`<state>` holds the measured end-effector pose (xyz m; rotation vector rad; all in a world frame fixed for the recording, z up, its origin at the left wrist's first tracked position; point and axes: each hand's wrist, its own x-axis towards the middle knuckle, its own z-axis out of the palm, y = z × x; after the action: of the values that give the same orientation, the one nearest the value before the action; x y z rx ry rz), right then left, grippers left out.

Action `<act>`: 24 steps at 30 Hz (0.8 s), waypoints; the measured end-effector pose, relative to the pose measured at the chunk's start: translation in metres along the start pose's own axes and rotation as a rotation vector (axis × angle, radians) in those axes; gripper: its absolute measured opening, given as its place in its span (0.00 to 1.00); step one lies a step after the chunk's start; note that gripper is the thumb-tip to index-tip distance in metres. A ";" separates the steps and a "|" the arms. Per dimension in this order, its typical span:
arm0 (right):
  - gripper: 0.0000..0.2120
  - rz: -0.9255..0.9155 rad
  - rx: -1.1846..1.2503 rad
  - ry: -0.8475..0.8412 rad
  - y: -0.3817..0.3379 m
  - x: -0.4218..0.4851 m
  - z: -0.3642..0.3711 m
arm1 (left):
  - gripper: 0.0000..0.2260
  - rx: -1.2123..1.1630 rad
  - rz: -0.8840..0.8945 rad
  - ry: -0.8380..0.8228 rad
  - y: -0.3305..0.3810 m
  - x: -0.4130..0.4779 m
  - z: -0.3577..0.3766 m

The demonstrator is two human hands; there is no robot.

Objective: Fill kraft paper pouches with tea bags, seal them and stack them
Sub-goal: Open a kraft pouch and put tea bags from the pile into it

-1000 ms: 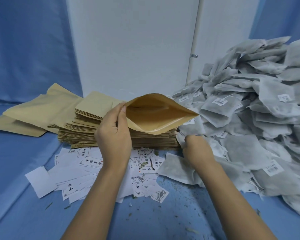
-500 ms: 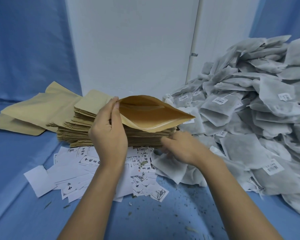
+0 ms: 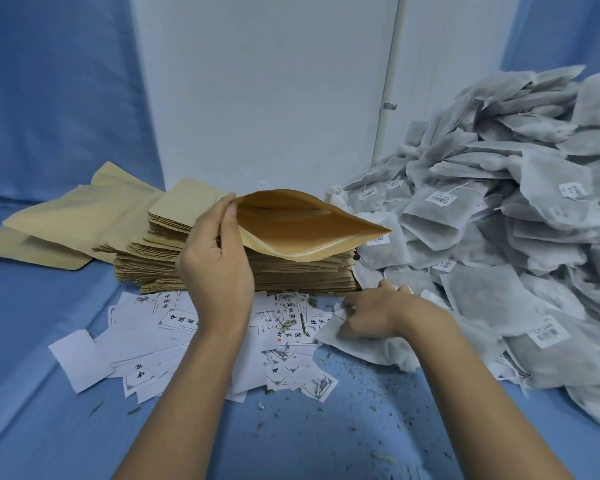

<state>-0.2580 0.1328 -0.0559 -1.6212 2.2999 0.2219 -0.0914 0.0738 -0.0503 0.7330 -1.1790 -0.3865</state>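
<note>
- You're early in this one. Your left hand (image 3: 219, 271) has thumb and fingers clamped on the rim of a kraft pouch (image 3: 302, 226), held just above the stack of flat pouches (image 3: 167, 265). Its mouth is bowed wide and nothing shows inside.
- Your right hand (image 3: 378, 313) sits on a tea bag (image 3: 361, 346) at the foot of the tea bag heap (image 3: 499, 220). I can't tell if those fingers have pinched it.
- Filling, sealing and stacking are all left, I'd say.
- The pouch looks like stiff, smooth paper. The bags are soft, fuzzy squares with barcode tags, and paper slips (image 3: 146, 327) litter the blue tabletop (image 3: 49, 427).
</note>
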 end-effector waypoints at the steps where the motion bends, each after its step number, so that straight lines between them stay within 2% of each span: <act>1: 0.16 -0.015 -0.019 0.009 0.001 0.000 -0.001 | 0.10 0.000 0.000 0.002 0.000 0.000 0.000; 4: 0.05 -0.078 -0.033 0.174 0.002 0.005 -0.001 | 0.10 -0.001 -0.003 0.009 0.000 0.000 0.000; 7: 0.13 -0.140 0.087 0.394 0.002 0.008 -0.003 | 0.10 -0.001 -0.009 0.015 0.000 0.000 0.000; 9: 0.14 -0.188 0.180 0.466 -0.002 0.007 -0.006 | 0.11 0.000 -0.015 0.016 -0.001 0.000 0.000; 11: 0.16 -0.188 0.231 0.457 -0.008 0.005 -0.009 | 0.11 0.001 -0.017 0.015 -0.001 0.000 0.000; 14: 0.21 -0.141 0.253 0.320 -0.014 0.002 -0.009 | 0.11 0.001 -0.018 0.017 -0.001 0.001 0.000; 15: 0.19 -0.152 0.238 0.327 -0.015 0.002 -0.008 | 0.10 -0.001 -0.020 0.017 -0.001 0.001 0.000; 18: 0.07 -0.177 0.121 0.501 -0.012 0.000 -0.009 | 0.11 -0.007 -0.023 0.014 -0.001 0.001 0.000; 19: 0.11 -0.179 0.077 0.519 -0.010 0.000 -0.009 | 0.11 -0.006 -0.022 0.014 -0.001 0.002 -0.001; 21: 0.16 -0.186 0.013 0.446 -0.005 0.001 -0.006 | 0.11 0.001 -0.017 0.015 -0.001 0.002 -0.001; 24: 0.15 -0.144 -0.023 0.329 -0.002 0.004 0.000 | 0.11 0.006 -0.013 0.011 -0.001 0.001 0.000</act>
<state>-0.2578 0.1284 -0.0570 -1.9510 2.4016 -0.0576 -0.0905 0.0723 -0.0502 0.7474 -1.1657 -0.3891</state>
